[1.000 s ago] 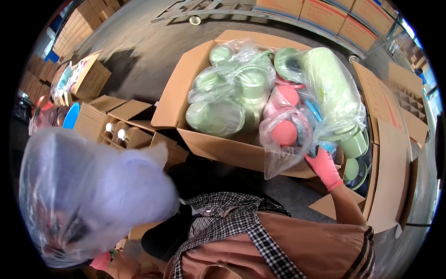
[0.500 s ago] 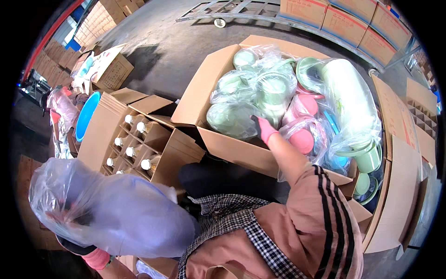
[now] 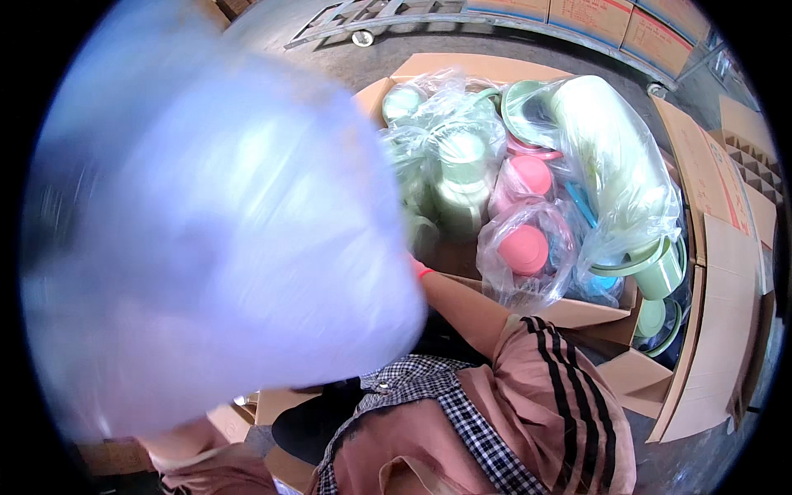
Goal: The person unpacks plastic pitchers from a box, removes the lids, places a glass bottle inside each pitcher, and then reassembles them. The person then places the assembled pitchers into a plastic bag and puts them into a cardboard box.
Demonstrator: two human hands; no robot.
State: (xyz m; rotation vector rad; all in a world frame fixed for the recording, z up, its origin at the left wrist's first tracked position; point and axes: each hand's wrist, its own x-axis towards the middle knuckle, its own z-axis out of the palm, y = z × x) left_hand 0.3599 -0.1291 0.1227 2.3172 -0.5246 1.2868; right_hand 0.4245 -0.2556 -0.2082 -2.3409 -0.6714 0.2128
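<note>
A big clear plastic bag of pale purple ware is raised close in front of me and blurred by motion; the kind of ware inside does not show. My left forearm reaches up behind this bag and bears it, with the hand hidden. Only the pink glove cuff of my right hand shows at the bag's right edge; its fingers are covered. Beyond it stands an open cardboard carton with bagged green pitchers, pink lidded pieces and a long bagged stack of pale green ware.
At the right, tall carton flaps stand up beside green cups. A divided carton sits farther right. Across the back runs a metal trolley loaded with printed cartons. The raised bag hides the left side.
The purple bag has risen from low left to fill the left of the view. My right hand has drawn left from the green ware, behind the bag. The view has shifted slightly.
</note>
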